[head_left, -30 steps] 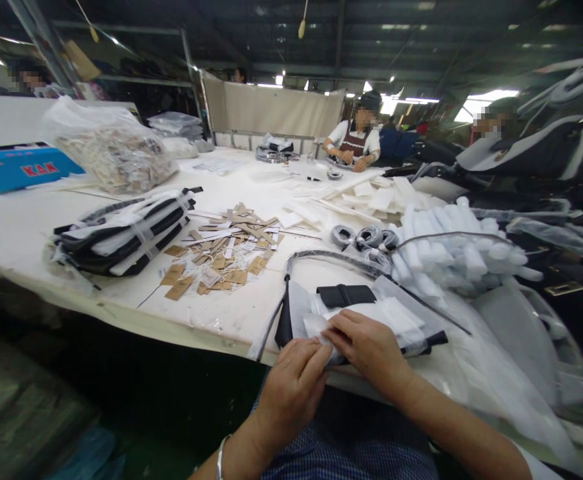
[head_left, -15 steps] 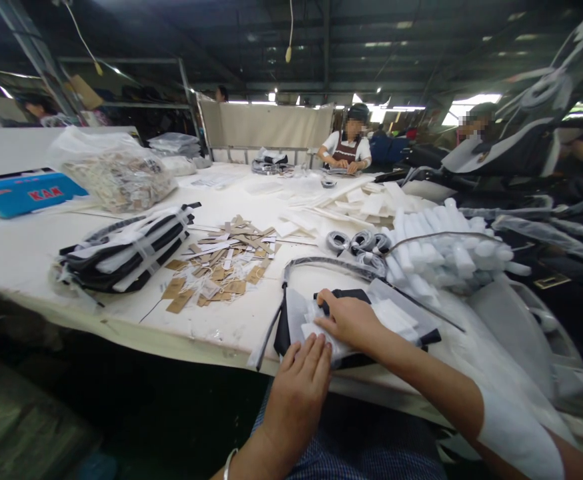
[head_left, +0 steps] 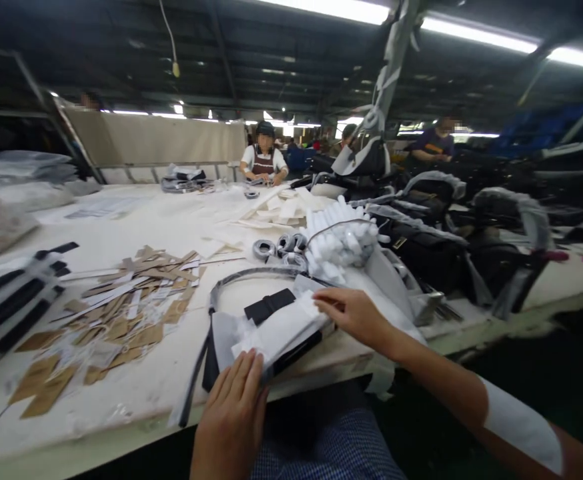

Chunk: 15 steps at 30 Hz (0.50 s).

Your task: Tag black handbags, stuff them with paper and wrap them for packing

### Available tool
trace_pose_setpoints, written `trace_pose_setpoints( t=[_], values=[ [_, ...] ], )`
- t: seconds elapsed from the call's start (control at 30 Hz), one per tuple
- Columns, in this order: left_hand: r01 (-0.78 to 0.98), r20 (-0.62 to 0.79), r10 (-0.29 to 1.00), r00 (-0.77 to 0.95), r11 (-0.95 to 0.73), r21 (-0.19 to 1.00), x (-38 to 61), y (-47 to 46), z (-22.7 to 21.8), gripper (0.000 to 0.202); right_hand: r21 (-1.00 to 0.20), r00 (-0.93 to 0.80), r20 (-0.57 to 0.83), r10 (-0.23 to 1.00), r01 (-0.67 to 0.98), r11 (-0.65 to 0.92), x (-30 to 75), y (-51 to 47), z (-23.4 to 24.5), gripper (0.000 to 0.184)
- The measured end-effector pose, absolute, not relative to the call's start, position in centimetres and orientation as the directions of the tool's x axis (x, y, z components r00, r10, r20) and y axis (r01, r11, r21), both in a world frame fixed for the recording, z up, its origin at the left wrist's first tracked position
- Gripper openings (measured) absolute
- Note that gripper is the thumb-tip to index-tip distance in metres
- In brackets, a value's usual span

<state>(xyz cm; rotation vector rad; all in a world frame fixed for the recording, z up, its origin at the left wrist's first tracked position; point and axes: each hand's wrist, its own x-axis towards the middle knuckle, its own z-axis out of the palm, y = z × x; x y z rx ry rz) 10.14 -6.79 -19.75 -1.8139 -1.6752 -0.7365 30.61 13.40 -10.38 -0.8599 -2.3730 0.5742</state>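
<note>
A black handbag [head_left: 299,351] lies flat at the table's front edge, its plastic-wrapped handle [head_left: 244,276] curving away behind it. White packing sheets [head_left: 284,328] cover much of the bag, and a black flap or strap piece [head_left: 269,306] shows at their far side. My left hand [head_left: 234,407] rests with fingers stretched out flat on the near left end of the sheets. At their right end, my right hand [head_left: 349,315] pinches the edge of the white sheet between thumb and fingers.
Brown paper tags [head_left: 116,327] are heaped left of the bag, beside a wrapped black bundle [head_left: 14,297]. Behind the bag lie coiled straps [head_left: 264,249] and a bundle of white foam rolls [head_left: 344,233]. Black bags [head_left: 421,247] crowd the right. A co-worker [head_left: 264,160] stands across the table.
The view has swung right. My right hand has moved from the middle of the bag to the right end, and the white sheet now stretches across the bag. My left hand stays at the near edge.
</note>
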Motion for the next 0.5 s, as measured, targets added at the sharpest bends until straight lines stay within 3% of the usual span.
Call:
trace_pose_setpoints(
  t=[0.07, 0.13, 0.2, 0.27, 0.37, 0.5],
  values=[
    [0.996, 0.727, 0.681, 0.086, -0.080, -0.042, 9.9, -6.8, -19.9, 0.038, -0.545, -0.463, 0.366, 0.807, 0.597, 0.589, 36.8, 16.2, -9.8, 0.025],
    [0.996, 0.711, 0.698, 0.088, -0.074, -0.051, 9.8, -6.8, -19.9, 0.037, -0.571, -0.219, 0.317, 0.923, 0.733, 0.370, 42.3, 19.4, -9.2, 0.026],
    [0.996, 0.688, 0.721, 0.087, -0.060, -0.063, 9.8, -6.9, -19.9, 0.037, -0.593, -0.121, 0.255, 0.959, 0.764, 0.254, 46.4, 22.3, -8.7, 0.023],
    [0.996, 0.678, 0.729, 0.093, -0.056, -0.076, 9.7, -6.9, -19.9, 0.037, -0.628, -0.101, 0.141, 0.985, 0.760, 0.168, 48.6, 24.4, -8.5, 0.017],
    [0.993, 0.697, 0.708, 0.115, -0.064, -0.099, 9.6, -6.9, -19.9, 0.037, -0.692, -0.151, -0.046, 0.987, 0.718, 0.077, 49.7, 26.0, -8.4, 0.024],
    [0.990, 0.708, 0.692, 0.140, -0.077, -0.121, 9.4, -6.8, -19.8, 0.037, -0.768, -0.275, -0.145, 0.951, 0.637, 0.067, 49.5, 26.6, -8.1, 0.031]
  ],
)
